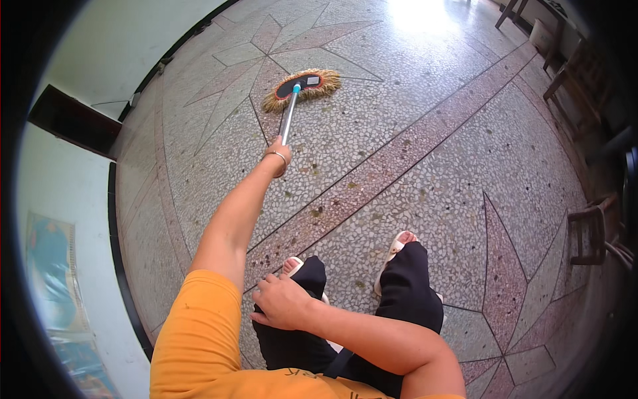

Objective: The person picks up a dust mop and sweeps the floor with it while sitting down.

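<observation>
My left hand, with a bracelet at its wrist, grips the metal pole of a dust mop. Beyond it the mop head rests on the terrazzo floor; it has a shaggy yellow-tan fringe around a dark, red-edged pad. A turquoise collar joins pole and pad. Across my body, my right hand lies on my left thigh in dark trousers, its fingers loosely bent and holding nothing. The pole's lower end is hidden by my left hand and forearm.
A pale wall with a black skirting and a dark doorway runs along the left. Wooden chairs and a table line the right side. A light-coloured bucket stands beneath the table. Small dark bits are scattered over the floor.
</observation>
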Motion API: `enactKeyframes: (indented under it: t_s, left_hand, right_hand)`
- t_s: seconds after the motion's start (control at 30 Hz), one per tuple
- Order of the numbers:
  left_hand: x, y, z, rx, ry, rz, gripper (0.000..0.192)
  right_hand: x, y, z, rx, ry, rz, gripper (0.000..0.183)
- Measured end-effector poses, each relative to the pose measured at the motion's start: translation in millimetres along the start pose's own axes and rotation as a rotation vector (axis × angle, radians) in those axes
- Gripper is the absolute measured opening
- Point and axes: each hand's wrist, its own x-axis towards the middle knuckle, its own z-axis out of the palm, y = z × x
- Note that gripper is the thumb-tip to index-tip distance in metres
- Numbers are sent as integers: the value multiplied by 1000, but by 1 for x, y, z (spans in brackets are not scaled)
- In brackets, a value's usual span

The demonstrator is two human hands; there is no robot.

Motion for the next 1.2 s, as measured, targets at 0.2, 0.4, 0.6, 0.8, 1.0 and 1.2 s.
enactKeyframes:
  t_s: [0.2, 0.4, 0.6, 0.8, 1.0, 1.2]
  left_hand:
    - [-35, -149, -14, 377, 145, 219, 57]
    - [-217, -318, -19, 345, -100, 276, 65]
    - [-399, -386, -70, 489, -199, 252, 61]
    - [-410, -402, -86, 506, -254, 322, 61]
    - [-282, -382, -49, 589, -220, 780, 57]
    - [-169, -179, 5, 596, -89, 475, 60]
  right_hand:
    - [6, -8, 1, -14, 6, -70, 34]
    - [8, -13, 11, -73, 18, -100, 31]
    - [6, -17, 21, -52, 31, -156, 30]
    - [3, -18, 20, -67, 46, -136, 32]
    - [2, -15, 20, -88, 52, -136, 33]
    - [-4, -11, 19, -245, 151, -101, 32]
